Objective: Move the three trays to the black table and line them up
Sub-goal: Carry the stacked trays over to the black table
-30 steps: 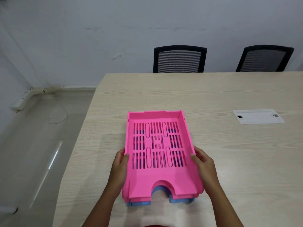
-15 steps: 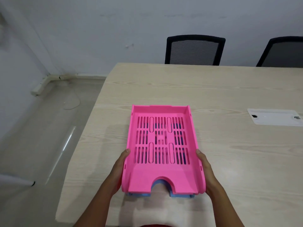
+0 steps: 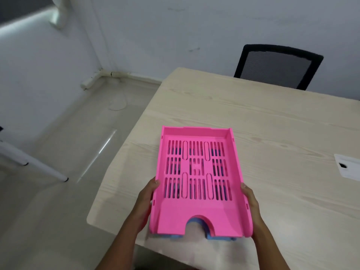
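A stack of nested letter trays sits over the near corner of a light wooden table (image 3: 272, 121). The top pink tray (image 3: 198, 215) has a slotted floor and a curved notch at its near edge. Under it a blue tray (image 3: 218, 238) peeks out at the front; any tray between them is hidden. My left hand (image 3: 146, 199) grips the stack's left wall and my right hand (image 3: 250, 199) grips its right wall. No black table is in view.
A black mesh office chair (image 3: 276, 65) stands behind the table's far side. A white cable cover plate (image 3: 348, 168) lies in the table at the right edge. Pale floor (image 3: 58, 191) lies to the left, with a white furniture leg (image 3: 37, 164) slanting across it.
The view has swung left, showing more floor and the room corner. The tray stack has come toward the table's near corner in both hands, and the second chair has left the frame.
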`<state>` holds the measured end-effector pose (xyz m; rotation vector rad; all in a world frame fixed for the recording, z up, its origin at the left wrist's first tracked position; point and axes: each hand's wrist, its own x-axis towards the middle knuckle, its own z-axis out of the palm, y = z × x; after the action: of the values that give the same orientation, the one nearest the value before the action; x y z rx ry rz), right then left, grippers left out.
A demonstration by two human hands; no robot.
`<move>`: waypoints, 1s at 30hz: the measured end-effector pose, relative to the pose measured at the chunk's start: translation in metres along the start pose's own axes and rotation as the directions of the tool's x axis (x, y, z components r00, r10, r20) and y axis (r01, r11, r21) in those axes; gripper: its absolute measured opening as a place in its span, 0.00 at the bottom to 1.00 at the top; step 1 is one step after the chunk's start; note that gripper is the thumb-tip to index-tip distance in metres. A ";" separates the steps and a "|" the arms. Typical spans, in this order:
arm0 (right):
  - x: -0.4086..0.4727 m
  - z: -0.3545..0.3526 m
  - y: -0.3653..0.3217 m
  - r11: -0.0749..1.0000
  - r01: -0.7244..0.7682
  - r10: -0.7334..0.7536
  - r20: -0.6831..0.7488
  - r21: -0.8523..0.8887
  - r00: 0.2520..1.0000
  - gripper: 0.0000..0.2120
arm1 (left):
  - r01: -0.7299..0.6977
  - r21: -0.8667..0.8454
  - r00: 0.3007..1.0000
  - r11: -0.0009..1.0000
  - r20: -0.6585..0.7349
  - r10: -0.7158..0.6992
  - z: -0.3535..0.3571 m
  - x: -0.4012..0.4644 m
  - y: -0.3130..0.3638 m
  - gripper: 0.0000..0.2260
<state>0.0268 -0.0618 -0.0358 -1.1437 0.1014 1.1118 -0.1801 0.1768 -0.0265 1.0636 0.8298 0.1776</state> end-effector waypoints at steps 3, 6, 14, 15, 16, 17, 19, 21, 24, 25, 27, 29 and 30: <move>0.010 0.033 0.009 0.999 -0.029 0.029 0.036 -0.024 0.999 0.30 | -0.040 -0.060 0.999 0.997 -0.028 0.038 -0.030 -0.012 0.012 0.26; 0.026 0.079 0.018 0.991 -0.010 0.028 0.143 -0.130 0.989 0.41 | -0.075 -0.136 0.996 0.988 -0.066 0.066 -0.072 -0.026 0.024 0.26; 0.076 0.248 0.082 0.949 -0.011 0.119 0.326 -0.316 0.938 0.41 | -0.231 -0.222 0.923 0.947 -0.357 0.142 -0.233 -0.087 0.038 0.31; 0.080 0.274 0.095 0.941 -0.010 0.138 0.357 -0.337 0.924 0.41 | -0.256 -0.219 0.906 0.942 -0.393 0.155 -0.256 -0.100 0.037 0.30; 0.085 0.299 0.107 0.932 -0.004 0.156 0.393 -0.362 0.906 0.42 | -0.283 -0.220 0.888 0.934 -0.429 0.168 -0.278 -0.112 0.036 0.29; 0.089 0.325 0.121 0.919 -0.005 0.185 0.422 -0.393 0.887 0.44 | -0.310 -0.229 0.866 0.923 -0.469 0.175 -0.299 -0.126 0.035 0.27; 0.095 0.378 0.148 0.889 -0.007 0.250 0.473 -0.458 0.845 0.44 | -0.365 -0.271 0.818 0.891 -0.550 0.168 -0.340 -0.154 0.033 0.24; 0.097 0.427 0.176 0.861 -0.017 0.320 0.515 -0.509 0.796 0.39 | -0.414 -0.350 0.780 0.841 -0.612 0.129 -0.376 -0.182 0.027 0.25; 0.096 0.492 0.215 0.825 0.012 0.386 0.577 -0.566 0.720 0.35 | -0.471 -0.465 0.741 0.749 -0.670 0.050 -0.421 -0.217 0.014 0.31; 0.096 0.511 0.226 0.810 0.029 0.395 0.582 -0.586 0.711 0.34 | -0.489 -0.476 0.724 0.731 -0.689 0.036 -0.436 -0.226 0.009 0.33; 0.096 0.547 0.248 0.792 0.048 0.416 0.595 -0.609 0.688 0.36 | -0.524 -0.474 0.677 0.707 -0.736 0.009 -0.464 -0.242 0.001 0.38; 0.101 0.579 0.269 0.774 0.055 0.443 0.601 -0.631 0.665 0.37 | -0.543 -0.457 0.638 0.705 -0.770 -0.007 -0.493 -0.252 -0.005 0.45; 0.104 0.595 0.278 0.771 0.060 0.449 0.607 -0.635 0.655 0.36 | -0.549 -0.448 0.624 0.706 -0.781 -0.011 -0.508 -0.256 -0.005 0.46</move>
<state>-0.3945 0.4520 -0.0021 -1.1559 -0.8633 1.8379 -0.7027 0.4012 -0.0110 0.3802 1.1895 1.1936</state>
